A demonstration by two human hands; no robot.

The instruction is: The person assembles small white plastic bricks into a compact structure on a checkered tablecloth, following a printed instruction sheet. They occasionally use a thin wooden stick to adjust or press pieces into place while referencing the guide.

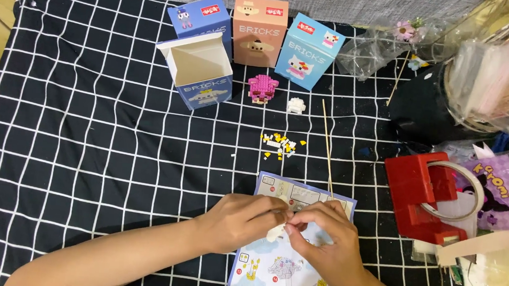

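Note:
My left hand (242,221) and my right hand (328,239) meet over a printed instruction sheet (268,277) near the table's front. Together they pinch a small white brick assembly (276,231), partly hidden by my fingers. A scatter of tiny white and yellow bricks (280,145) lies a little beyond the sheet. Farther back stand a finished pink brick figure (262,88) and a small white brick piece (296,105).
Several brick boxes stand at the back: an open blue one (199,72), a dark blue, a peach (259,31) and a light blue (309,50). A thin wooden stick (327,146) lies by the sheet. A red tape dispenser (426,196) and cluttered bags fill the right side.

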